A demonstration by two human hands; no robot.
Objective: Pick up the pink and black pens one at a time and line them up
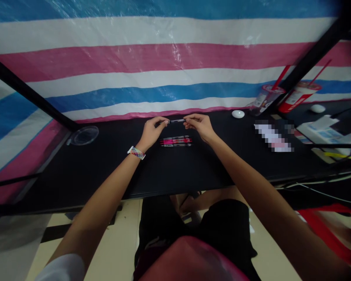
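A slim pen (177, 121) with a dark end lies crosswise between my two hands near the back of the black table (111, 171). The fingertips of my left hand (153, 132) pinch its left end. Thumb and fingers of my right hand (201, 127) close on its right end. Just below, several pens (175, 141) lie side by side in a row on the tabletop, some with pink or red parts and some grey and black. Neither hand touches that row. A woven multicoloured band (136, 152) circles my left wrist.
A clear round lid (84, 136) lies at the left. Toward the right are a white oval case (238, 114), a clear cup with a red straw (267, 97), a red and white cup (300, 95) and cables (318, 180). Striped sheeting (163, 58) hangs behind the table.
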